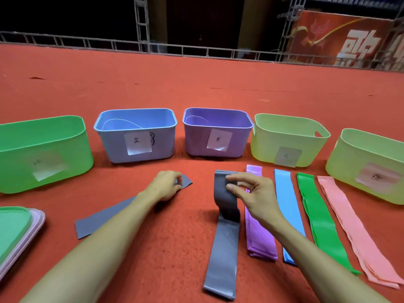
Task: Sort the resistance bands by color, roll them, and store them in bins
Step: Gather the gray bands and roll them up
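Two grey bands lie on the red carpet. My left hand (167, 184) pinches the far end of the left grey band (98, 221), which lies flat and slanted. My right hand (249, 193) pinches the upper part of the middle grey band (223, 254), lifting and folding its far end over. To the right lie stacks of purple bands (260, 239), blue bands (286, 204), green bands (317, 217) and pink bands (349, 226). Behind stand labelled bins: green bin (43, 136), blue bin (135, 125), purple bin (218, 123), and two pale green bins (288, 130) (371, 149).
Stacked green and pink lids (17, 232) sit at the near left edge. Red carpet (196, 84) stretches behind the bins to a metal railing (196, 50). A red banner (349, 38) stands at the back right.
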Action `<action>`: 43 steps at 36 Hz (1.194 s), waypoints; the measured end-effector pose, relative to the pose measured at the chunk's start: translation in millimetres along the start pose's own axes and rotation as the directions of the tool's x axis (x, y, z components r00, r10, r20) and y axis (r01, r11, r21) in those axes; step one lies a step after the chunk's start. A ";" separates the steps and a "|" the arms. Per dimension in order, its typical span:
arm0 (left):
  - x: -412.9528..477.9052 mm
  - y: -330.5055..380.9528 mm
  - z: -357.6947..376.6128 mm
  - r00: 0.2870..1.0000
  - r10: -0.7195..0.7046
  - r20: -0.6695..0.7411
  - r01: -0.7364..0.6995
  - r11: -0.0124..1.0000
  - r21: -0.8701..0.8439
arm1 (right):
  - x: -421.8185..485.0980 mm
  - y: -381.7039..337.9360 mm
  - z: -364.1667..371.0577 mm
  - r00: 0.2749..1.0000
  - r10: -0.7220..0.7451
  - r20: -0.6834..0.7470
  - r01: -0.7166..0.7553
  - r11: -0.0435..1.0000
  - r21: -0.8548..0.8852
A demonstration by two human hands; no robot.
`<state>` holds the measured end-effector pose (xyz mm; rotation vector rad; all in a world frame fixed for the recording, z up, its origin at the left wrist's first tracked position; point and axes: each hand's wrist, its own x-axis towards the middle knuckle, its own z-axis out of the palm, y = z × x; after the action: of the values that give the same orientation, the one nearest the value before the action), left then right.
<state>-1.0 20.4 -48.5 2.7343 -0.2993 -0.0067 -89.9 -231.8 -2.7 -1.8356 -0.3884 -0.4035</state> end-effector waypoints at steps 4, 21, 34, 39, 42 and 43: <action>-0.7 1.6 -2.3 0.999 0.018 -0.033 -0.019 0.999 -0.030 | -0.1 0.1 1.8 1.000 -0.024 0.008 0.024 0.999 0.021; -64.3 50.5 -64.3 0.943 0.023 -0.333 -0.141 0.932 -0.334 | -16.1 -65.3 -9.9 0.991 -0.132 -0.003 0.132 0.987 0.094; -150.8 132.8 -76.0 0.852 -0.056 -0.521 -0.385 0.609 -0.694 | -37.7 -122.0 -20.4 0.998 -0.060 0.023 0.050 0.951 0.304; -160.3 152.6 -80.3 0.844 -0.045 -0.535 -0.433 0.533 -0.727 | -43.5 -132.2 -27.1 0.997 -0.071 0.009 0.065 0.950 0.304; -163.0 160.8 -83.3 0.849 -0.032 -0.528 -0.444 0.500 -0.744 | -44.3 -135.5 -31.6 0.997 -0.077 -0.007 0.075 0.950 0.303; -163.7 162.8 -83.8 0.852 -0.030 -0.523 -0.445 0.487 -0.752 | -44.3 -136.3 -32.8 0.997 -0.079 -0.014 0.080 0.950 0.301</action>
<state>-190.9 -60.5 84.6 1.5783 -0.3668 0.4644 -194.0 -227.0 100.9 -1.5255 -0.4961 -0.3784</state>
